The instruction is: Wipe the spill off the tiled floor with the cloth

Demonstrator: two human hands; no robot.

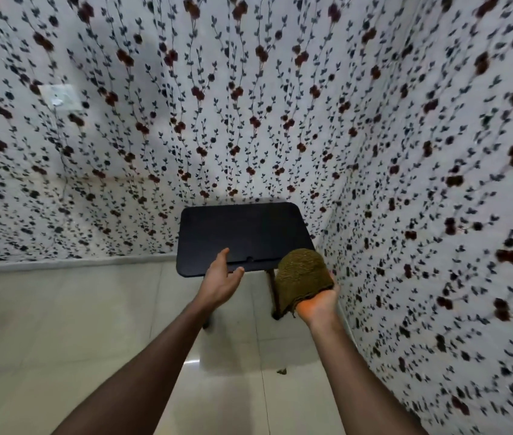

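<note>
An olive-green folded cloth [302, 276] lies draped over the fingers of my right hand [319, 301], which is held palm up in front of the small table. My left hand [222, 276] hovers open beside it, fingers apart and holding nothing, over the table's near edge. On the pale tiled floor [92, 324], a small dark spot [281, 371] lies below the table near the right wall. I cannot make out a wet spill elsewhere on the tiles.
A small black table [242, 233] with dark legs stands in the corner. Flower-patterned walls close in behind and on the right. A white wall socket [60, 95] sits high on the left. Open floor stretches to the left.
</note>
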